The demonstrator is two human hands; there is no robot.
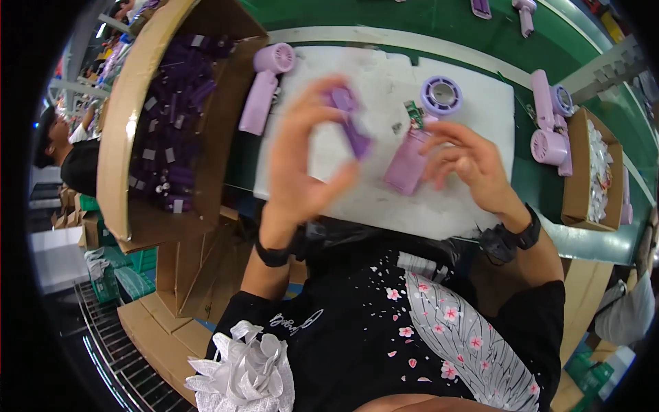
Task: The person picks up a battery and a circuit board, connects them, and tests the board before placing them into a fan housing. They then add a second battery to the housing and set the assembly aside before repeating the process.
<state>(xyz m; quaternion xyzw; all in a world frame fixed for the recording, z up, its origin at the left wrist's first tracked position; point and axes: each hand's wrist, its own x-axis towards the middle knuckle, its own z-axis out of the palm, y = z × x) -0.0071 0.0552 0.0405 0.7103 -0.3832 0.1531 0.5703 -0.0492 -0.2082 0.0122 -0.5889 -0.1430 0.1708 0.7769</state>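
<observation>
White flower (244, 371) sits low, carton (118, 158) leftward; left fingers (314, 115) clamp purple casing (353, 130), right fingers (454, 130) spread.

The left hand (302, 161), a little blurred, is holding a dark purple piece (351, 123) above a white foam sheet (384, 69), which is lying on the green desk (412, 27). The right hand (473, 165) is hovering with loosely curved fingers beside a pink handle (406, 165); if they are touching, I cannot tell. A small circuit board (413, 115) is resting at the handle's upper end, near a round lilac fan head (441, 96). At left, a cardboard box (115, 151) is containing many purple pieces (182, 89).
</observation>
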